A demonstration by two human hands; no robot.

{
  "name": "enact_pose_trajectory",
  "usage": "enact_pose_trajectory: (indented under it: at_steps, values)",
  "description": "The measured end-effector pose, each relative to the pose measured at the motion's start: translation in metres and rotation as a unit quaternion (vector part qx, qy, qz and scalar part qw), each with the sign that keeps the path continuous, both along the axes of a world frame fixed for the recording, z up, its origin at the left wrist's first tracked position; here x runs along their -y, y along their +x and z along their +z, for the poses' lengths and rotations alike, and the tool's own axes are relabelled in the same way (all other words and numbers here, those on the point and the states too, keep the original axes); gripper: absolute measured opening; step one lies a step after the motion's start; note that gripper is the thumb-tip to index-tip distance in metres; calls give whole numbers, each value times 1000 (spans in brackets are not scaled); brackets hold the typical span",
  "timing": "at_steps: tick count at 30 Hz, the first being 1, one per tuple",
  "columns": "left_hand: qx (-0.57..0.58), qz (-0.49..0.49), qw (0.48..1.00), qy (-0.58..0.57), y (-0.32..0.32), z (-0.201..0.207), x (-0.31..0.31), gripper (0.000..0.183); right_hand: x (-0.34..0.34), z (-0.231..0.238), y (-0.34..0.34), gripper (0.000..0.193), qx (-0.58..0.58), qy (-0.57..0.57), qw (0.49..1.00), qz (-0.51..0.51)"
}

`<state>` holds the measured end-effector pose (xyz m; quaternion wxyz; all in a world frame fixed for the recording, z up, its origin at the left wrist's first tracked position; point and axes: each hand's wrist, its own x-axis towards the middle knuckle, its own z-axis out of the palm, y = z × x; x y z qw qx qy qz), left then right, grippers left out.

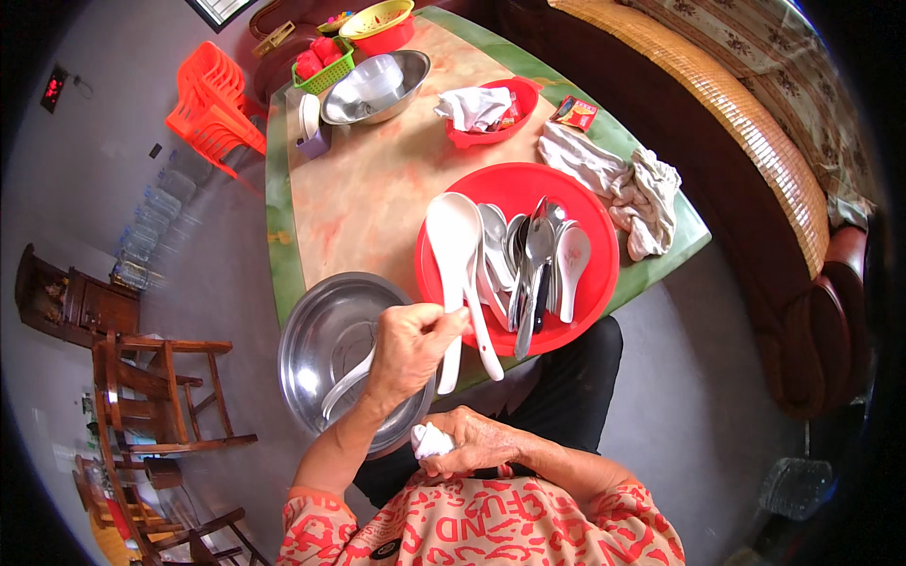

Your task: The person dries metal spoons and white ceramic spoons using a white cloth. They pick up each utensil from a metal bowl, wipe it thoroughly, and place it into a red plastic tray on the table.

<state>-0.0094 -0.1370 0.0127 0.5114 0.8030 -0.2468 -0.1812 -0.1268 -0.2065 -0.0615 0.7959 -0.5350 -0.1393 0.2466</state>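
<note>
My left hand point(408, 351) pinches the handle of a large white soup spoon point(454, 236), bowl end up, over the left side of a red basin point(602, 255). Close beside that spoon runs another white spoon handle point(483, 332); whether it is also held I cannot tell. Several metal and white spoons point(540, 247) lie heaped in the basin. In my lap, my right hand point(477, 441) is closed around a bunched white cloth point(431, 441). A steel bowl point(307, 325) sits under my left wrist with a white spoon point(347, 385) in it, partly hidden by my forearm.
On the table point(368, 203) stand another steel bowl point(406, 94) with a clear container, a small red basin point(530, 94) with a cloth, and a green basket point(326, 77). A crumpled cloth point(651, 203) lies at the right edge. Orange stools point(212, 104) and a wooden chair point(170, 396) stand left.
</note>
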Motion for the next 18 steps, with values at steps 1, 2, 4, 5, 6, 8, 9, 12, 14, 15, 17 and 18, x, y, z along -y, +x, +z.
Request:
enact_pose_trajectory:
  at_steps: [1,2,4,5,6,8,9,12,14,15,17,18]
  values:
    - [8,-17,1000,7,2,-4,9,27,3,1,0,18,-7,7,1000,0]
    - [11,-13,1000,-24,2,-8,20,27,6,1,0,18,-14,13,1000,1]
    - [33,-23,999,29,6,-9,33,27,11,-1,0,17,-17,33,999,4]
    - [32,-25,998,40,9,-14,38,27,13,-2,0,17,-20,43,999,6]
    - [78,-15,996,41,11,-18,44,28,16,-2,0,16,-26,45,999,8]
    - [133,-1,987,85,13,-20,56,29,23,-1,0,15,-40,50,998,11]
    - [160,6,981,106,14,-21,60,29,25,-2,1,15,-46,58,997,14]
    - [165,0,980,113,18,-27,69,30,31,-4,0,14,-58,77,995,19]
    - [171,-9,978,122,17,-26,75,31,33,-9,0,14,-55,90,994,22]
    - [180,-11,974,138,17,-25,77,32,34,-11,1,15,-57,95,994,26]
    - [195,-15,966,170,18,-24,80,33,34,-16,1,15,-64,106,992,34]
    - [196,-17,963,182,19,-23,81,34,36,-15,1,15,-65,104,992,32]
